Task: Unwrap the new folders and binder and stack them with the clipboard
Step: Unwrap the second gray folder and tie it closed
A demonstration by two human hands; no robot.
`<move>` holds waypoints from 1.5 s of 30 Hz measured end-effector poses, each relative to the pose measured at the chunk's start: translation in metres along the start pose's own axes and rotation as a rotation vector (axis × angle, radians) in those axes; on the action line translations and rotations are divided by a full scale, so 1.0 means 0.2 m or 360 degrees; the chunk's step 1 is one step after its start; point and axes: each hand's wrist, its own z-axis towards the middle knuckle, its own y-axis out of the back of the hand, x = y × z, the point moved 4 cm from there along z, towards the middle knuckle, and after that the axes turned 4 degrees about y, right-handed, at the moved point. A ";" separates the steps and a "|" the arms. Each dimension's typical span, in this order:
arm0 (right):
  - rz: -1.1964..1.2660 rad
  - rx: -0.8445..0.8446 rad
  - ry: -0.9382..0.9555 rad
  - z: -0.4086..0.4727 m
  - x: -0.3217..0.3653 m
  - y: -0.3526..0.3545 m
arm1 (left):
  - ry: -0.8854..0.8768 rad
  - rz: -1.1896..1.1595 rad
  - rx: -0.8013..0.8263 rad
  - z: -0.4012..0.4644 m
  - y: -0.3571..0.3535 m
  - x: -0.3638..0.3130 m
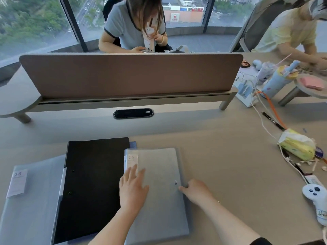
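A grey folder (162, 200) in clear wrap, with a white "20" label at its top left, lies on the desk in front of me. My left hand (132, 188) rests flat on its left part, fingers spread. My right hand (196, 190) pinches the folder's right edge near a small metal stud. A black binder (92, 183) lies just left of it. A second grey folder (30, 200) with a "20" label sits at the far left, partly under the binder. A blue corner (133, 144) peeks out behind the binder; I cannot tell what it is.
A brown divider screen (131, 75) crosses the desk (230, 165), with a person seated behind it and another at the far right. Right side: tissue pack (297, 146), cables, a pen (273, 121), a white game controller (316, 200), cups and a power strip.
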 end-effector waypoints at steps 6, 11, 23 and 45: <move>-0.0267 0.0168 -0.0109 0.03 0.00 0.06 | -0.0215 0.0217 0.0313 0.01 -0.10 -0.06; 0.0021 0.0222 -0.0237 0.13 0.00 0.09 | -0.0253 0.0304 0.0314 0.01 -0.11 -0.05; -0.0035 -0.0028 0.0162 0.21 0.30 -0.06 | -0.0270 0.0263 0.0294 0.02 -0.12 -0.02; -0.0103 0.0041 0.0106 0.10 0.04 0.02 | -0.0299 0.0277 0.0290 0.01 -0.11 -0.02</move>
